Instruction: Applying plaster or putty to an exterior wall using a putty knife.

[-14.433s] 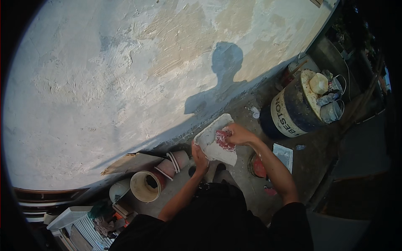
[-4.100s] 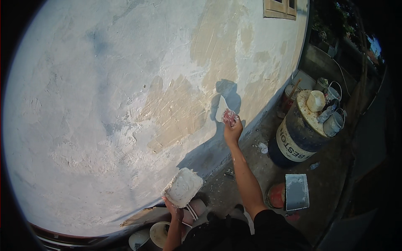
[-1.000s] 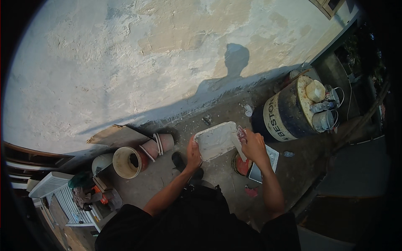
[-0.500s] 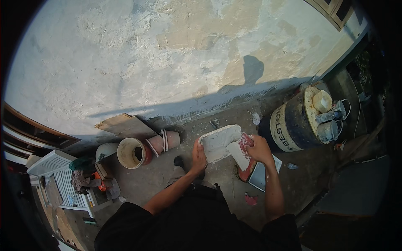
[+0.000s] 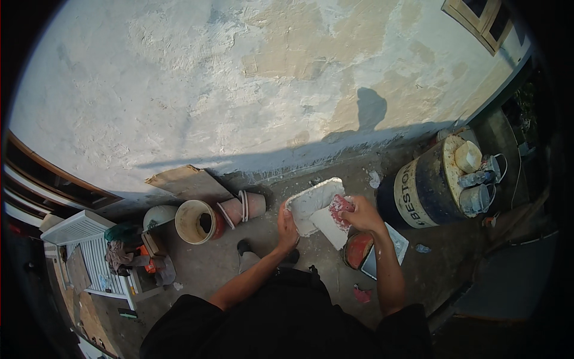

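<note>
A shallow white tray [image 5: 307, 204], smeared with pale plaster, is held up in front of me. My left hand [image 5: 287, 228] grips its left edge, thumb on the inside wall. My right hand [image 5: 364, 214] is closed round the red, plaster-spattered handle of a wide putty knife [image 5: 330, 228]. Its broad white blade lies over the tray's right side, overlapping the rim. Whether fresh filler sits on the blade I cannot tell. Behind the tray stands the wall [image 5: 269, 102], patchily coated in white and beige.
A dark drum [image 5: 412, 190] with tins on top stands right, near the wall. Below my right forearm are a red bucket [image 5: 357, 250] and a grey-white tray [image 5: 388, 254]. Left stand a dirty bucket [image 5: 194, 222], tipped pink pots [image 5: 244, 208] and a cluttered white bench [image 5: 89, 254].
The putty knife has shifted slightly left and down against the tray. My view has moved a little, so the surroundings sit slightly lower and further right. Both grips stay the same.
</note>
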`<state>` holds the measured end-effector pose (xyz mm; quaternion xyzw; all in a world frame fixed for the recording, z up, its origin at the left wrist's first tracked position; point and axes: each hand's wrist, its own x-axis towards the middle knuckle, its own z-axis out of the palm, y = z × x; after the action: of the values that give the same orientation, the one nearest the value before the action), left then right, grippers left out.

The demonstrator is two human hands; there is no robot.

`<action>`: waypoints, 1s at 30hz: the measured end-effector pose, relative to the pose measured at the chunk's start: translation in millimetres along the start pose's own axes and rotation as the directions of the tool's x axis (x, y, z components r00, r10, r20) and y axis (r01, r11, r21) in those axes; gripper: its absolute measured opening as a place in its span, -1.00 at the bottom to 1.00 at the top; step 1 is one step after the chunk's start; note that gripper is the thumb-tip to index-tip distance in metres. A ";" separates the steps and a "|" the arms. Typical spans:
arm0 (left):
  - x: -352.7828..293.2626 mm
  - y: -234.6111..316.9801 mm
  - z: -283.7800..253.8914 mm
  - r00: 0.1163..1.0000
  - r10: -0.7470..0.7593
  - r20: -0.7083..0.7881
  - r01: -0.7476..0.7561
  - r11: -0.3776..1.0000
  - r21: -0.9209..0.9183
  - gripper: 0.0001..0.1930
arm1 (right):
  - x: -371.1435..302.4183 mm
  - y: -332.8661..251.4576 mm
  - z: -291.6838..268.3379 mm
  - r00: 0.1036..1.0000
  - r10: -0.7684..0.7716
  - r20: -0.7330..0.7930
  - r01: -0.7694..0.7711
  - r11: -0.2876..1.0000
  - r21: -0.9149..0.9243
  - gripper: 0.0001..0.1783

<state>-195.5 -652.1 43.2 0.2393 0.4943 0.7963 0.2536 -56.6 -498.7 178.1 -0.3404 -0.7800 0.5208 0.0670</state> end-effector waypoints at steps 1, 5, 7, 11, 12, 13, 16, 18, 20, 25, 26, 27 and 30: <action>2.3 1.6 -5.1 1.000 -0.002 -0.005 0.002 1.000 0.003 -0.50 | 1.8 -6.6 -1.7 1.000 0.001 0.006 -0.001 1.000 0.001 -0.81; 13.1 11.1 -24.0 0.999 0.043 0.012 -0.043 0.998 0.054 -0.47 | 16.9 -29.0 -10.2 0.991 -0.050 -0.124 0.007 0.945 -0.327 -0.76; 21.1 17.4 -32.9 0.997 0.077 0.032 -0.079 0.994 0.069 -0.46 | 29.4 -34.7 -1.4 0.994 -0.057 -0.097 0.013 0.915 -0.404 -0.79; 34.9 31.8 -48.3 0.992 0.118 0.034 -0.121 0.987 0.106 -0.43 | 49.4 -48.4 31.6 0.997 0.024 -0.074 -0.045 0.953 -0.298 -0.79; 39.4 34.5 -54.4 0.991 0.128 0.027 -0.131 0.984 0.120 -0.42 | 54.6 -50.0 41.1 0.998 0.049 -0.044 -0.058 0.971 -0.233 -0.79; 44.1 36.5 -60.1 0.991 0.127 0.034 -0.131 0.984 0.118 -0.42 | 59.1 -52.4 49.5 0.997 0.071 -0.011 -0.071 0.983 -0.167 -0.79; 57.8 43.6 -77.1 0.996 0.091 0.012 -0.091 0.996 -0.001 -0.41 | 69.4 -64.8 71.9 0.995 0.094 -0.016 -0.096 0.980 -0.176 -0.81; 66.4 49.1 -89.3 0.995 0.102 0.017 -0.102 0.995 -0.021 -0.41 | 74.0 -80.3 88.5 0.995 0.098 0.008 -0.096 0.987 -0.125 -0.83; 73.0 55.0 -101.2 0.997 0.077 0.019 -0.076 0.996 -0.042 -0.41 | 79.6 -86.8 102.5 0.994 0.102 0.034 -0.099 0.992 -0.075 -0.84; 88.1 56.3 -130.1 0.998 0.055 0.016 -0.054 0.997 -0.052 -0.42 | 93.0 -91.2 134.6 0.990 0.140 0.036 -0.141 0.990 0.029 -0.86; 90.6 54.5 -137.4 0.998 0.059 0.010 -0.058 0.997 -0.045 -0.42 | 95.6 -93.3 139.6 0.989 0.143 0.035 -0.145 0.989 0.032 -0.86; 92.7 53.3 -143.9 0.998 0.064 0.005 -0.063 0.997 -0.038 -0.42 | 98.1 -95.0 143.8 0.990 0.135 0.038 -0.137 0.990 0.040 -0.86; 97.2 52.7 -156.7 0.999 0.043 -0.017 -0.043 0.999 -0.027 -0.42 | 104.8 -94.9 156.1 0.982 0.176 0.062 -0.182 0.978 0.105 -0.86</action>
<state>-376.8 -714.4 41.6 0.2398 0.4800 0.8103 0.2356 -251.6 -576.9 163.3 -0.3911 -0.7179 0.5756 0.0180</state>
